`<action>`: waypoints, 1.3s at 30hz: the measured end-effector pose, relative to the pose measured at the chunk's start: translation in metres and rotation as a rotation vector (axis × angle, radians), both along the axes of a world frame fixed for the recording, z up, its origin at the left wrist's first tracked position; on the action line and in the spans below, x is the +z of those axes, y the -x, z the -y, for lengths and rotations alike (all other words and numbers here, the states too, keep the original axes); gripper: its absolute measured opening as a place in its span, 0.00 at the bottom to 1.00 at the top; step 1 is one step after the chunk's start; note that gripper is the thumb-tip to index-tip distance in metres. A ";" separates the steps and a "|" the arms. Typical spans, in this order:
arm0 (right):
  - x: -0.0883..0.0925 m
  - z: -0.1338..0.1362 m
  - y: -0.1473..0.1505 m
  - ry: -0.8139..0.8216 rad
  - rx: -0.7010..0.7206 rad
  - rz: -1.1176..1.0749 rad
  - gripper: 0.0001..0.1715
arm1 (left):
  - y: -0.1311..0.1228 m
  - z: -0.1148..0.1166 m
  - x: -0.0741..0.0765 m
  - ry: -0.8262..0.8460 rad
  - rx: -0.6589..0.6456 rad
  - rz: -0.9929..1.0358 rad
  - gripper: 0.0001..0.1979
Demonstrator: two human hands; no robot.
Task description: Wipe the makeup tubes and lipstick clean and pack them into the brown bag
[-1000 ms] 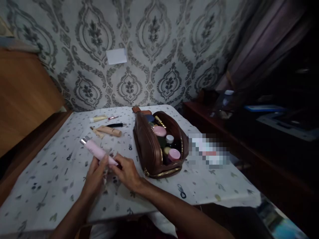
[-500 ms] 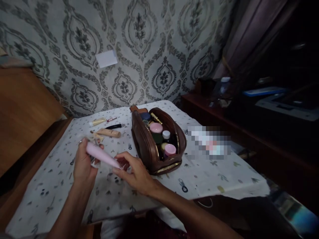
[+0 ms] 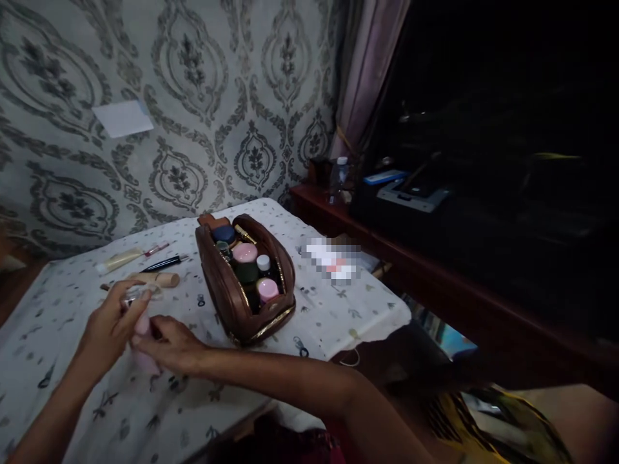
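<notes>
A pale pink tube [image 3: 146, 363] is between my two hands, over the near left part of the table. My left hand [image 3: 107, 328] is closed on its upper end, where a clear, shiny part [image 3: 140, 293] shows at the fingertips. My right hand [image 3: 178, 347] pinches the tube's middle, partly covering it. To the right stands a brown cosmetic bag [image 3: 217, 283], unzipped. Inside are a pink-lidded jar [image 3: 245, 252], a second pink-lidded jar [image 3: 267, 290], a small white-capped bottle [image 3: 264, 263] and a dark blue round item [image 3: 224, 233].
Behind my hands lie a beige tube [image 3: 167, 280], a black pen-like item [image 3: 162, 263] and a cream tube [image 3: 118, 260] on the patterned cloth [image 3: 309, 322]. A blurred-out item [image 3: 333, 258] lies right of the bag. A clear bottle [image 3: 341, 173] stands on the dark red furniture.
The view has swung right. The pink tube has turned from slanting sideways to steeper, its clear part at the top. My right hand has shifted from the tube's end to its middle.
</notes>
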State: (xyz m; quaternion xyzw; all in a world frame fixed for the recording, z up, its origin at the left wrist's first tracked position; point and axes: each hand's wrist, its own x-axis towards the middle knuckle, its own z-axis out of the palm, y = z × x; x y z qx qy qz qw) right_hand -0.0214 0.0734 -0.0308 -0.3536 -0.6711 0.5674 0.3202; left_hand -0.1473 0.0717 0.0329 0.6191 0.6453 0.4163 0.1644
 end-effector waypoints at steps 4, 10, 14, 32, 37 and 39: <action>-0.013 -0.002 0.000 -0.024 -0.074 -0.026 0.22 | 0.027 -0.005 -0.012 0.020 -0.152 -0.554 0.20; -0.030 -0.011 -0.010 -0.065 -0.179 0.047 0.32 | 0.028 0.010 -0.048 0.117 -0.338 -0.643 0.20; -0.040 -0.019 -0.010 -0.082 -0.174 0.023 0.33 | 0.028 0.026 -0.057 0.108 -0.257 -0.460 0.23; -0.056 -0.021 -0.008 -0.457 -0.062 0.213 0.08 | -0.002 0.053 -0.093 -0.156 -0.010 -0.545 0.15; -0.053 -0.019 -0.009 -0.442 -0.050 0.199 0.07 | 0.029 0.053 -0.091 -0.055 0.152 -0.583 0.14; -0.051 -0.019 -0.009 -0.438 -0.050 0.203 0.07 | 0.047 0.055 -0.090 0.008 0.232 -0.594 0.14</action>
